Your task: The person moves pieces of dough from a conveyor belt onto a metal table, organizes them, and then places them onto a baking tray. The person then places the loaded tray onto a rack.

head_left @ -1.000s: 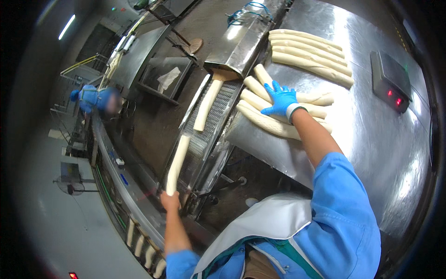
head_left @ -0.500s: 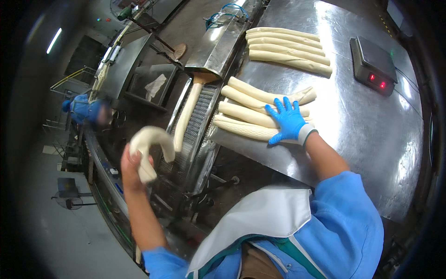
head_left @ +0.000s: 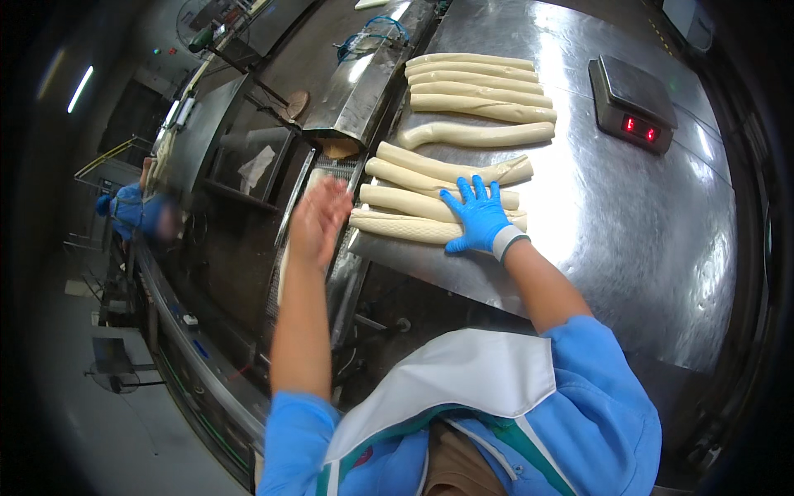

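Red digits [head_left: 629, 125] glow on the scale [head_left: 635, 93]; the right hand [head_left: 478, 215] lies splayed on pale rolls [head_left: 405, 201]; the blurred left hand [head_left: 321, 217] hovers uncurled.

Two red characters [head_left: 639, 129], too small to read surely, glow on the scale [head_left: 635, 89], beyond and rightward of the right hand [head_left: 480, 218].
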`<state>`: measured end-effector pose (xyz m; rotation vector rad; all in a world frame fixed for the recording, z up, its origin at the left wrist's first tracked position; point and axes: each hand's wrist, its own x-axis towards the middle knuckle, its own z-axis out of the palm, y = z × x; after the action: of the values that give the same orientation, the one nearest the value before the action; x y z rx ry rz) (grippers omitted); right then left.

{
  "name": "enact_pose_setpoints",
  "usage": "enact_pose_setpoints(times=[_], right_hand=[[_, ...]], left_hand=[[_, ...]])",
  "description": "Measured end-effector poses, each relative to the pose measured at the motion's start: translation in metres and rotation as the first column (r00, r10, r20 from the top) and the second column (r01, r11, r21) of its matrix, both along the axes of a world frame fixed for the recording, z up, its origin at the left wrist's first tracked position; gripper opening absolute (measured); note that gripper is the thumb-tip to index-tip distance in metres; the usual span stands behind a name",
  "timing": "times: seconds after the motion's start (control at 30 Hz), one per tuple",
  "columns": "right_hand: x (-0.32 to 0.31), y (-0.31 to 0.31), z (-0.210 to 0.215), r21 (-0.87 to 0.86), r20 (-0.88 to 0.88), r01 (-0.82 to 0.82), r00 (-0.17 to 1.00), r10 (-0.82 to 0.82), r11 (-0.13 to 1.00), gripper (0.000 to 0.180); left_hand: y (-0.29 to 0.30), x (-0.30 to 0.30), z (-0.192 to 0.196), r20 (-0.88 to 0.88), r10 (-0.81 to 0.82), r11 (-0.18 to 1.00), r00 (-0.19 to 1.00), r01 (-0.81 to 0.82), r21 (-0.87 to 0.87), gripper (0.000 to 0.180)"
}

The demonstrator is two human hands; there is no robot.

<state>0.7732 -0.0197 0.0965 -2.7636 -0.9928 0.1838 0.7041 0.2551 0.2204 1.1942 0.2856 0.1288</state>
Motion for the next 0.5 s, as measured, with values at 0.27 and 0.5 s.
enact_pose_setpoints(times=[0.27,0.5], right_hand=[[-0.005,0.0,-0.002,0.08,0.031,-0.009,0.999,0.006,0.997,0.106],[-0.012,0.01,-0.005,0.022,0.046,0.018,0.999,-0.019,1.0,0.115]], left_hand=[[0.037,-0.189,-0.098,-0.415,0.312,0.937,0.855,-0.349,-0.014,0.02],[0.058,-0.322,-0.126,-0.375,0.743,0.584,0.555,-0.81,-0.041,0.017]])
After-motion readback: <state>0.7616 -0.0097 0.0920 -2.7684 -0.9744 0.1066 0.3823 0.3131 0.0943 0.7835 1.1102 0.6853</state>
